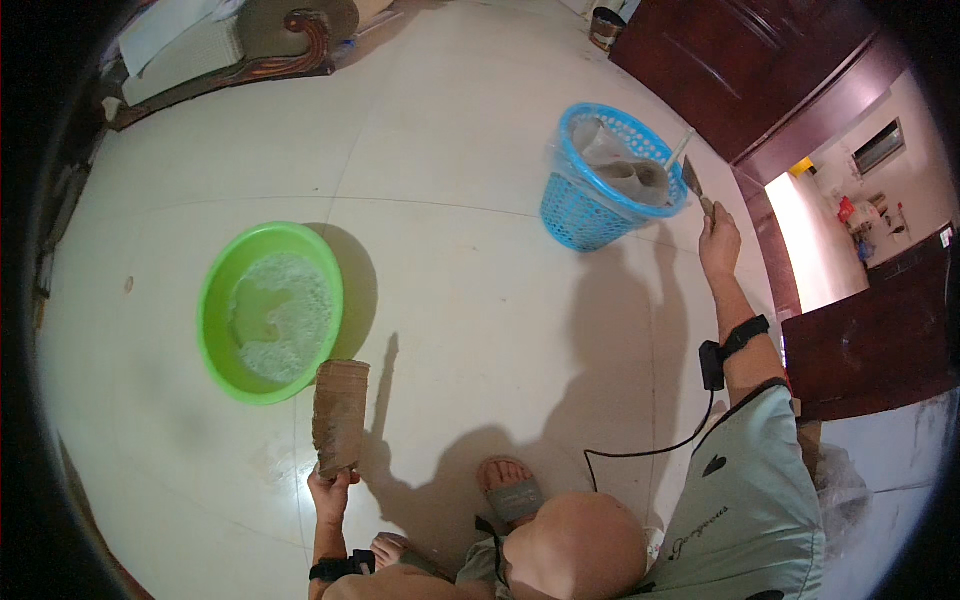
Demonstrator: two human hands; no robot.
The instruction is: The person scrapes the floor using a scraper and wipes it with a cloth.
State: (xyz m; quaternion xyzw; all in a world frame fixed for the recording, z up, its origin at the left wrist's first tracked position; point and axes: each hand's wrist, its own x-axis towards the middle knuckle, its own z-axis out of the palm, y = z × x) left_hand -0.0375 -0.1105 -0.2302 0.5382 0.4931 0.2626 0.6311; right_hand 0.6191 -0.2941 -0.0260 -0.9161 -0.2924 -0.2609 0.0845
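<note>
"Down at the lower left, what's that left hand [333, 487] got?"

"Brown cardboard piece [341, 415], looks like. Fingers are pinched on its bottom end and the rest sticks up, with the top corner right by the green basin [213, 320]. Can't tell if they touch."

"And the right hand [720, 242]?"

"Wrapped around the handle of a scraper [693, 178], arm stretched way out. Blade's up beside the rim of the blue basket [583, 215], can't tell if it's touching either."

"Anything in those two?"

"Basin's got sudsy water [285, 315]. Basket has a clear plastic liner and some greyish stuff [637, 180] inside, plus a pale stick [680, 150] poking up. Both sit on pale floor tiles [450, 300], well apart. Dark red door [730, 70] past the basket."
</note>
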